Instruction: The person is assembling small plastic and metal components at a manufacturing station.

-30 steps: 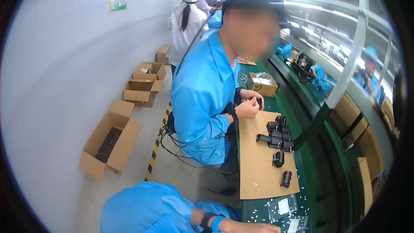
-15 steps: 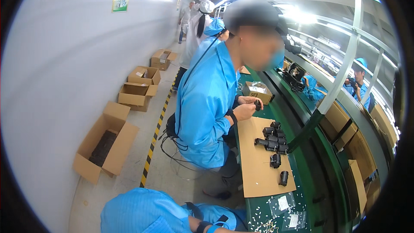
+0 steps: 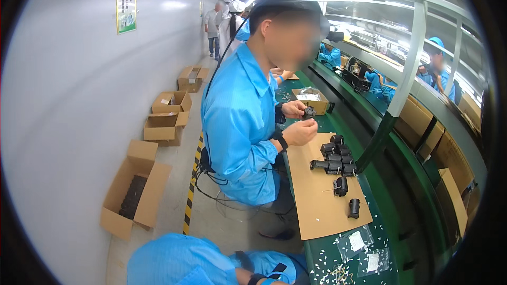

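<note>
Neither of my hands shows; the lower edge cuts the picture off at the wrist. A blue sleeve (image 3: 179, 258) and a bare forearm with a black wristband (image 3: 256, 278) are what I see of my own arm, low in the picture. Nearest to it on the green bench (image 3: 377, 216) lie many small white pieces (image 3: 338, 274) and two clear plastic bags (image 3: 355, 241) with white labels. Beyond them is a cardboard sheet (image 3: 311, 208) bearing several black cylindrical parts (image 3: 334, 166), two of them standing apart. A co-worker's hands (image 3: 300, 131) hold a small black part (image 3: 309, 112) above the bench.
The co-worker in blue (image 3: 240, 126) sits at the bench beside me. An opened carton (image 3: 311, 103) stands farther along it. Several cardboard boxes (image 3: 138, 190) line the wall on the left, by a striped floor line (image 3: 191, 200). A metal post (image 3: 396, 95) rises on the right.
The view has shifted slightly. The co-worker's hands have come apart a little, with the black part now in the farther hand. Less of my forearm shows at the lower edge.
</note>
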